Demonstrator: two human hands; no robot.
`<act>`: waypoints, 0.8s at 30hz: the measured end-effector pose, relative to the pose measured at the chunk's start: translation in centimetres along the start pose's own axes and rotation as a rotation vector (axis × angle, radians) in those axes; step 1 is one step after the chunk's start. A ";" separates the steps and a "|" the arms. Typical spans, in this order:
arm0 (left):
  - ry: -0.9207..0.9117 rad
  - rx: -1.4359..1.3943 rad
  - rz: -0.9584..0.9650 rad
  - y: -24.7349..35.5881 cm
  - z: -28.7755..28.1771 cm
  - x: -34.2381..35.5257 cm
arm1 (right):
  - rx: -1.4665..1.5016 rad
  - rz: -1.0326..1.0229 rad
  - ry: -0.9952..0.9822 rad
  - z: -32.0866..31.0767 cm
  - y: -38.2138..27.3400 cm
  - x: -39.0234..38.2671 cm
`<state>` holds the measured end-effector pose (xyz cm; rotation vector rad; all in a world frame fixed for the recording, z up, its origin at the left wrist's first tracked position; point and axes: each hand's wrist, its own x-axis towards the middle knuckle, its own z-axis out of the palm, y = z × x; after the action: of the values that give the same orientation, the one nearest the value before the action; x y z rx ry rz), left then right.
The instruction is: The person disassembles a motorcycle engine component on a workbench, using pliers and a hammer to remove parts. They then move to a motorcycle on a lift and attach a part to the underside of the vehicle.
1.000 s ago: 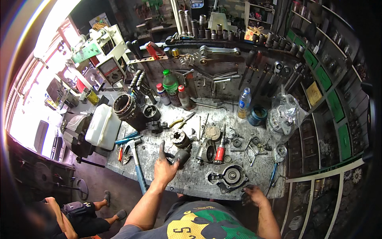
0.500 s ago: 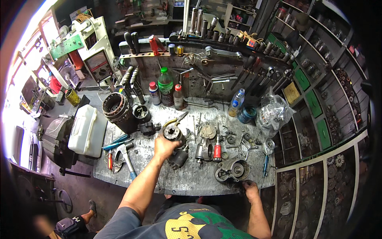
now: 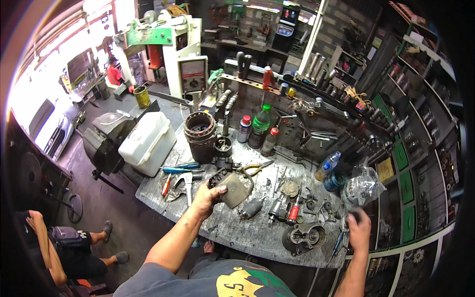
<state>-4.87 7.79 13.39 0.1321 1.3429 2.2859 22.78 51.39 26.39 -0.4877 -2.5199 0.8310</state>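
My left hand (image 3: 207,199) is closed on a squarish grey-tan part (image 3: 236,192) with a dark upper end, held over the middle of a metal-topped bench (image 3: 222,230). A dark cable curves beside it. Just right of the part lies a small dark cylinder (image 3: 251,208). My right hand (image 3: 359,225) is at the bench's right end, above a blue-handled tool (image 3: 339,242); motion blurs its fingers, so I cannot tell whether they grip anything. Between my hands lie a round metal housing (image 3: 303,237), a red-handled tool (image 3: 294,213) and a silver-and-dark metal part (image 3: 276,209).
A ribbed dark cylinder (image 3: 200,141), bottles (image 3: 260,126) and pliers (image 3: 257,168) stand or lie behind. Left are a hammer (image 3: 186,184), a white case (image 3: 148,143) and a vise (image 3: 109,141). A plastic bag (image 3: 363,185) is at right; another person (image 3: 64,242) is at lower left.
The view has swung left. The part in my left hand has turned, from its round toothed end to a flatter side. My right hand has left the housing's edge and moved up and right.
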 end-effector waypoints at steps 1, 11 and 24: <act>0.000 -0.006 -0.018 0.0 -0.3 -1.4 | -0.034 0.078 -0.162 1.6 -2.2 3.3; 0.141 0.011 -0.165 -3.4 -3.3 -10.0 | -0.731 -0.539 -0.976 36.9 -5.9 19.9; 0.144 0.664 -0.035 -3.0 -6.0 -10.0 | -0.734 -0.560 -0.578 36.0 -9.1 19.9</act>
<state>3.05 -0.25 9.34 0.1590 2.1150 1.7617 -13.98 36.57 11.93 0.3156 -3.2057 -0.2299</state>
